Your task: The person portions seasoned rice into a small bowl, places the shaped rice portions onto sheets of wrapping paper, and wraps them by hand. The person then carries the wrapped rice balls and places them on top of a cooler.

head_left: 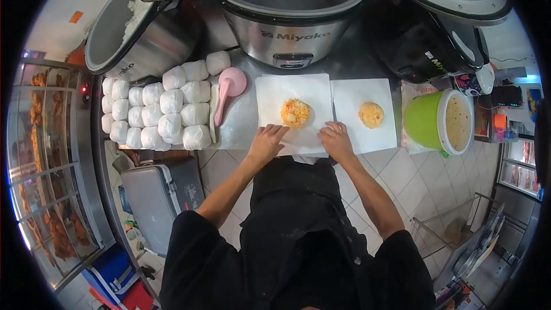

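A mound of orange-tinted rice [295, 113] sits on a sheet of white paper [270, 93] in front of me. My left hand [268, 141] is at the sheet's near edge, with bent fingers closed on the paper just below the rice. At the near right part of the same sheet, my right hand [337, 139] also has its fingers closed on the paper. A second white sheet [361, 92] lies to the right, bearing a smaller rice mound [371, 115]. To the left rests a pink rice paddle [231, 85].
Several white wrapped bundles [171, 101] are stacked at the left. A large rice cooker [287, 34] stands behind the paper, with more cookers [155, 37] on either side. A green tub [425, 117] lies tilted at right. A glass food cabinet [54, 166] is far left.
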The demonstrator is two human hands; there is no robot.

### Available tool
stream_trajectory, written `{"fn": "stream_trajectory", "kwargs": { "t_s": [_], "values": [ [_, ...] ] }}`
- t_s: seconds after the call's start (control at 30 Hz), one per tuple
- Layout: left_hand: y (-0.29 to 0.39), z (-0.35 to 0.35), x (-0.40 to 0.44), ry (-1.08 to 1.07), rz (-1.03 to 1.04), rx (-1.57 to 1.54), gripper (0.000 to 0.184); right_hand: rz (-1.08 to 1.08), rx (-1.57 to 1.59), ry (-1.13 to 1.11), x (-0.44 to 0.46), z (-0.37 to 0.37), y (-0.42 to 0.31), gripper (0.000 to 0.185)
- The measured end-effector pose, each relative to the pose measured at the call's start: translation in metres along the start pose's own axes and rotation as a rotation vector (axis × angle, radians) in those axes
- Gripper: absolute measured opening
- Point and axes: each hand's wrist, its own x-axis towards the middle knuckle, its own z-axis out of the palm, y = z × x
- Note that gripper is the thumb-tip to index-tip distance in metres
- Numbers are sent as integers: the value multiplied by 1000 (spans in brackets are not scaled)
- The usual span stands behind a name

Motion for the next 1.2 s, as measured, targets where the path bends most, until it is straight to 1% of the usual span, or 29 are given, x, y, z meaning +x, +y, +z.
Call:
{"fn": "stream_trajectory", "kwargs": {
  "t_s": [0.03, 0.1, 0.13, 0.2, 0.23, 0.33, 0.37, 0.43, 0.47, 0.53, 0.57, 0.63, 0.67, 0.7, 0.73, 0.77, 0.8, 0.87, 0.9, 1.0, 1.07, 1.13, 1.2],
  "values": [
    [-9, 5, -8, 35, -5, 35, 27, 9, 47, 35, -7, 4, 2, 16],
    [-31, 7, -19, 65, 79, -34, 25, 36, 142, 109, -14, 6, 5, 15],
    [-39, 8, -23, 75, 121, -71, 24, 87, 252, 127, -13, 4, 9, 13],
    [-48, 12, -24, 134, 59, -284, 21, 191, 479, 161, -9, -2, 15, 11],
    [-51, 11, -24, 163, 25, -390, 19, 197, 529, 228, 0, -5, 22, 9],
    [-50, 9, -11, 173, -535, -823, 15, 586, 956, 107, 26, -12, 43, 12],
    [-48, 6, -4, 219, -583, -931, 19, 639, 963, 93, 36, -11, 51, 12],
    [-50, 6, 8, 242, -670, -1102, 23, 741, 976, 67, 52, -11, 60, 13],
    [-50, 5, 11, 254, -712, -1187, 25, 753, 872, 77, 53, -11, 59, 14],
    [-54, 10, 13, 272, -706, -1295, 29, 773, 664, 96, 59, -19, 47, 17],
    [-57, 12, 14, 281, -702, -1346, 30, 611, 471, 229, 60, -21, 34, 18],
    [-59, 15, 15, 296, -707, -1275, 29, 284, 83, 478, 50, -21, -4, 23],
    [-60, 15, 15, 300, -708, -1238, 28, 97, 161, 408, 39, 0, -18, 30],
    [-64, 17, 14, 314, -697, -1183, 30, -42, 87, 323, 40, -5, -40, 36],
    [-66, 18, 15, 323, -685, -1129, 32, -55, 117, 154, 39, -2, -54, 50],
    [-68, 19, 15, 332, -670, -1077, 34, -24, 98, 96, 41, 4, -61, 56],
    [-64, 10, 17, 316, -748, -854, 38, 7, 79, 38, 42, 11, -64, 62],
    [-54, -21, 12, 286, -880, -399, 45, 33, 72, 20, 43, 18, -64, 65],
    [-60, -22, 11, 189, -1062, -609, 54, 43, 66, 12, 46, 18, -63, 67],
    [-62, -27, 2, -345, -1281, -1206, 53, 43, 30, -2, 48, 15, -64, 67],
    [-61, -21, 5, -353, -1257, -1227, 44, 54, 25, -12, 49, 16, -65, 68],
    [-81, -5, 7, -364, -1218, -1288, 37, 69, 33, -15, 51, 14, -66, 68],
    [-104, 3, 12, -323, -1174, -1237, 28, 92, 57, -11, 52, 13, -70, 68]
  ]
}}
